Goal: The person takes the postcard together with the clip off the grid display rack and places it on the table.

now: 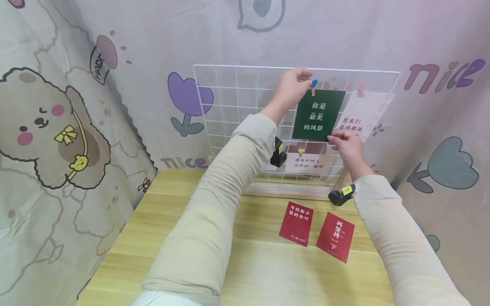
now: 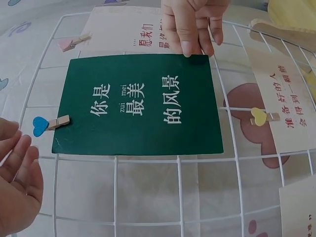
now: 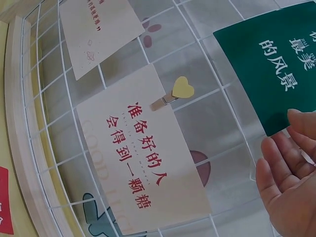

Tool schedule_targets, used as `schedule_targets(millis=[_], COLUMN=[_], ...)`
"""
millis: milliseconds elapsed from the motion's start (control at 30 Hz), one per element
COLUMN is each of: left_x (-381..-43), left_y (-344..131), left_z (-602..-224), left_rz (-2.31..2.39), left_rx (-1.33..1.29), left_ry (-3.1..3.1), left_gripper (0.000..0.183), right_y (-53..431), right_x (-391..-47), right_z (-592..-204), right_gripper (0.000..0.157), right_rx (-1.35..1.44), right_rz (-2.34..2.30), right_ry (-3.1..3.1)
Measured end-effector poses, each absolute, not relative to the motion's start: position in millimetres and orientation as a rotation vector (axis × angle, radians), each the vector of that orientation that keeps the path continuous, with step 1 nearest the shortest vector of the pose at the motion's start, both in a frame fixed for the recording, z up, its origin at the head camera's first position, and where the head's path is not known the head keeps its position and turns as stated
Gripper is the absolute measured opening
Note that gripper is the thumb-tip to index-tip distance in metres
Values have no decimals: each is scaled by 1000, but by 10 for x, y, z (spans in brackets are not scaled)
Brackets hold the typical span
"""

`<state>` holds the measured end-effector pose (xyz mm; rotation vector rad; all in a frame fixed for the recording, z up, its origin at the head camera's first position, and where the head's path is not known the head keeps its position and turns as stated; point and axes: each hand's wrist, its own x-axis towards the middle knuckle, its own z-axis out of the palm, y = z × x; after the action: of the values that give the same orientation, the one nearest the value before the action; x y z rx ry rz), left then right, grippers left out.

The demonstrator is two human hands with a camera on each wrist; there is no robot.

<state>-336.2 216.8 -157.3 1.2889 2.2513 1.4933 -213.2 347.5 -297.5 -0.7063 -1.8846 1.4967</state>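
Soft, even light fills the head view — pale glare whitens the table [image 1: 268, 265] toward its near edge. Both wrist views look dimmer and greyer — lens distortion bows the wire grid [image 2: 116, 192].

Matt paper card [image 2: 138, 106], wooden clip [image 2: 59, 122], wire grid [image 2: 115, 192]

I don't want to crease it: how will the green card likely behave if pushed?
The green card looks thin and probably light, with one small clip at its top edge. It seems fairly stiff, staying nearly flat. Pushed backward, it would probably brace against the wire grid behind.
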Motion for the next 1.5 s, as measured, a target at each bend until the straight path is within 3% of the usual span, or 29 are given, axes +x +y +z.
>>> schedule_targets(millis=[467, 633, 1033, 1500], left_x=[-3336, -3356, -3378, -3391], left_y=[2293, 2315, 2350, 2345], left_z=[-1488, -1523, -1593, -1676], left_rz=[1003, 1049, 1229, 1372], left_rx=[1444, 1477, 1326, 1361], left_ry=[2524, 2559, 2631, 2627], left_gripper=[35, 25, 22, 18], right_y=[3514, 3520, 3495, 3476], right_x=[-2167, -2178, -2156, -2155], right_z=[-3002, -3007, -3010, -3021], right_gripper=[6, 6, 17, 13], right_rx=[-658, -622, -565, -640], right_rz=[1465, 1480, 1581, 1555], right_ry=[-1943, -1922, -1829, -1836])
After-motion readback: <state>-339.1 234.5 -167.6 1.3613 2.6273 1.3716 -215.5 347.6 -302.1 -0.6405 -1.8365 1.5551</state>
